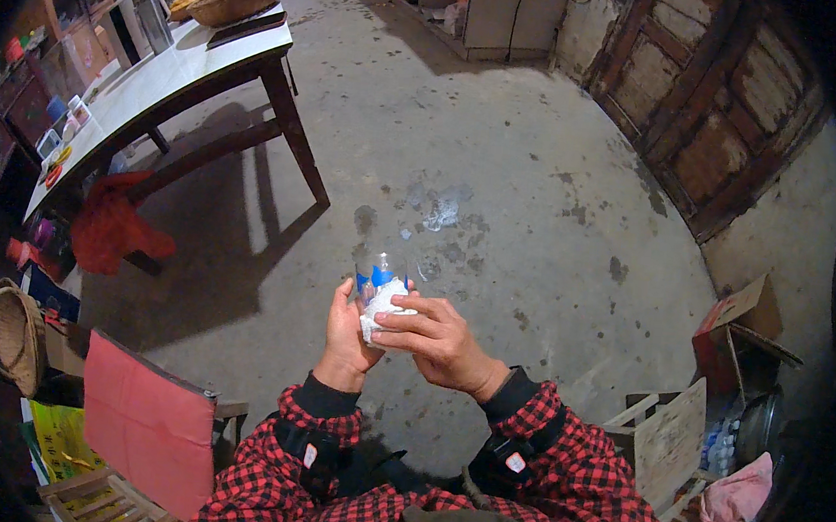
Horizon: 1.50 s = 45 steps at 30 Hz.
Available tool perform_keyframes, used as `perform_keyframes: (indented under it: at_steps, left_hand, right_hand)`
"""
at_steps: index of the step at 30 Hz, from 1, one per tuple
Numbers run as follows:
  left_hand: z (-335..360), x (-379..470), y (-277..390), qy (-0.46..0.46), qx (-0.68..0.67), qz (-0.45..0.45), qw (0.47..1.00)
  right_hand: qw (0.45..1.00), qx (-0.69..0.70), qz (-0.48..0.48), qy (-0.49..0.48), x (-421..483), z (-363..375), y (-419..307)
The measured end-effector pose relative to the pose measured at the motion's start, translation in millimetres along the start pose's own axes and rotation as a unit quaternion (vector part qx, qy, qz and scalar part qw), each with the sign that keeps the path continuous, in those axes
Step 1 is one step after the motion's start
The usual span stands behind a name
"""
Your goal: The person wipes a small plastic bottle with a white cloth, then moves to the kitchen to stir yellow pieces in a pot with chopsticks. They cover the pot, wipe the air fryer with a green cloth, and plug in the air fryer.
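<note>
A clear drinking glass with a blue pattern (382, 270) is held upright or slightly tilted before me, above the concrete floor. My left hand (349, 332) holds it from the left and below, thumb along its side. With my right hand (436, 335) I press a crumpled white cloth or paper tissue (383, 308) against the near side of the glass. The tissue hides the lower part of the glass, and the right fingers cover part of the tissue.
A white-topped table (162, 68) bearing a wicker basket (236, 1) stands at upper left. Nearer are a red-backed chair (148, 424) on the left and a wooden chair (671, 442) with a pink cloth (735, 501) on the right. Beyond it lies an open cardboard box (741, 320).
</note>
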<state>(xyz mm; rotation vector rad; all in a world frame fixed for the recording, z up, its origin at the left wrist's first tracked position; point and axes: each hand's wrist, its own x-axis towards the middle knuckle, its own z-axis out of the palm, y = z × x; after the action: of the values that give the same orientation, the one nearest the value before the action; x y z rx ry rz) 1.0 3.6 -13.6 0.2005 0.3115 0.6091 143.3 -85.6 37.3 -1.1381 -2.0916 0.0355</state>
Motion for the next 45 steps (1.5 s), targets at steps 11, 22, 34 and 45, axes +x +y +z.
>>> perform_keyframes:
  at_steps: [11,22,34,45]
  left_hand:
    - [5,-1,-10,0.032,0.026,-0.014,0.999]
    - [3,0,-4,0.026,0.035,0.002,0.999]
    - [9,-4,-1,0.100,0.060,-0.005,0.993]
    - [10,-1,-12,0.010,0.079,-0.017,0.997]
  right_hand:
    - [0.989,-0.046,0.112,0.086,0,-6,16]
    - [0.998,-0.029,0.050,0.010,0,-1,7]
    - [0.999,0.008,0.032,0.007,0,1,-1]
    - [0.985,-0.074,0.128,0.090,-1,-7,18]
